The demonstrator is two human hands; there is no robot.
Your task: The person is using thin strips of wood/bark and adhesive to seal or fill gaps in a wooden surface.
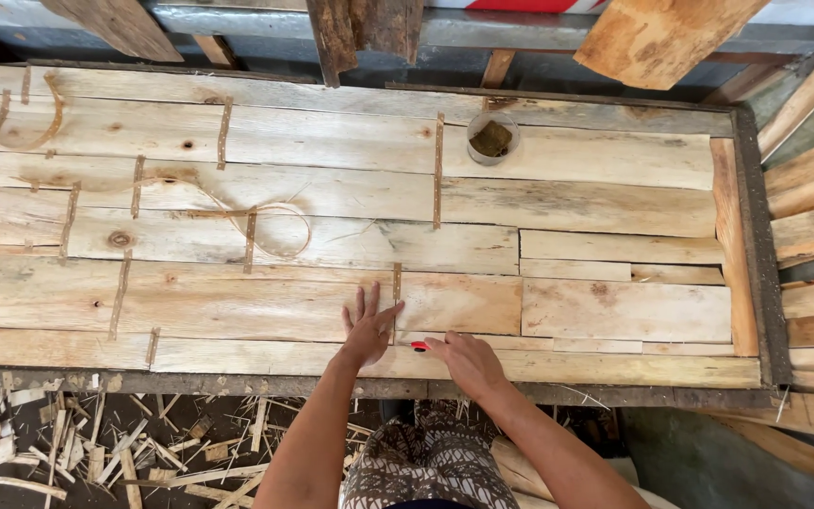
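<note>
Head view: left hand (368,327) flat, released; right hand (464,361) grasps mostly hidden red tool (419,346).

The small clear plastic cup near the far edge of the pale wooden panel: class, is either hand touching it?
No, the small clear plastic cup stands far from both hands, which rest near the pale wooden panel's front edge.

We see pale, raw wooden planks (237,311), matt and rough-sawn, with dark brown strips in the joints. The clear plastic cup (492,139) looks glossy. Splintery wood scraps (96,452) litter below.
</note>
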